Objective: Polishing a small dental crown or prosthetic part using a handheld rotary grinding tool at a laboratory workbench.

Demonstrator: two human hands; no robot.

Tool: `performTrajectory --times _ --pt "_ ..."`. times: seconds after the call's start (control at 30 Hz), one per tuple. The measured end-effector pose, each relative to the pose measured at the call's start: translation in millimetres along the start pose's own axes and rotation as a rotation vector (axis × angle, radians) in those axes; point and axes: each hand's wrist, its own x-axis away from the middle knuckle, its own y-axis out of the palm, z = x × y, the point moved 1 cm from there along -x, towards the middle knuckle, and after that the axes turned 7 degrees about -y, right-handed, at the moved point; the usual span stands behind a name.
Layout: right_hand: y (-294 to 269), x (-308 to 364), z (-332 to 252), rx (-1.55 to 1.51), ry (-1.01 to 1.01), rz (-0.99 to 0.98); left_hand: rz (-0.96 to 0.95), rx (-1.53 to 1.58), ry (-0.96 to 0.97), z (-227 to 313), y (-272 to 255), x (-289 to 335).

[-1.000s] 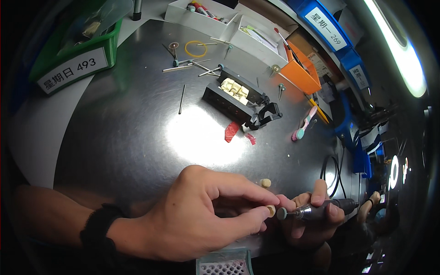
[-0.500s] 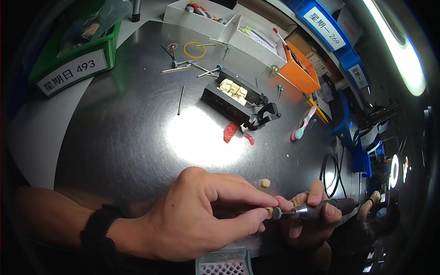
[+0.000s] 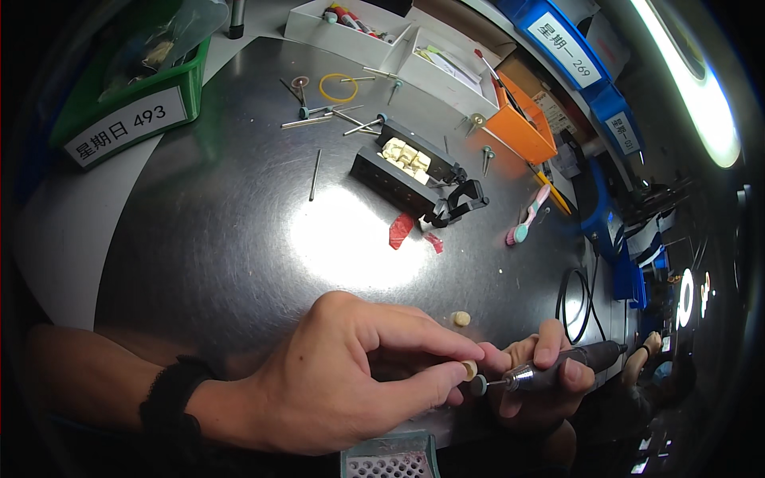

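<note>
My left hand (image 3: 335, 382) pinches a small cream dental crown (image 3: 470, 370) between thumb and forefinger. In my right hand (image 3: 550, 402) lies a dark rotary handpiece (image 3: 582, 363), its tip pointing left. The handpiece carries a small green grinding wheel (image 3: 479, 386), which sits just below the crown with a slight gap. Both hands are close together, fingertips near each other. A second cream crown (image 3: 461, 319) lies on the dark metal tabletop (image 3: 207, 239) just beyond my fingers. Farther off stands a black articulator (image 3: 390, 179) holding a cream tooth model (image 3: 406, 159).
Red film scraps (image 3: 401, 230) lie by the articulator. Several burs and a yellow rubber band (image 3: 339, 88) are behind it. A pink toothbrush (image 3: 529, 215) lies at right. Green bin (image 3: 135, 115), white boxes (image 3: 343, 36) and orange box (image 3: 522, 123) line the back. A perforated tray (image 3: 389, 464) is below my hands.
The grinding wheel has moved slightly down and away from the crown, with the handpiece tilting. More of the crown now shows between my left fingertips.
</note>
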Motion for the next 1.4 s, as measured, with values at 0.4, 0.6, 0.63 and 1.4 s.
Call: performTrajectory --times 0.4,0.6,0.63,1.4 --pt "4.6 -0.4 1.3 0.047 -0.072 0.074 -0.015 0.098 -0.077 1.7 1.0 -0.7" --pt "-3.7 2.2 -5.1 0.052 0.043 -0.090 -0.012 0.130 -0.109 3.7 1.9 -1.4" --pt "-3.7 2.5 -2.6 -0.003 0.006 -0.076 -0.006 0.127 -0.116 4.0 2.4 -2.1" --pt "13.0 6.1 3.0 0.309 -0.221 0.041 0.016 0.058 -0.209 7.0 3.5 -1.1"
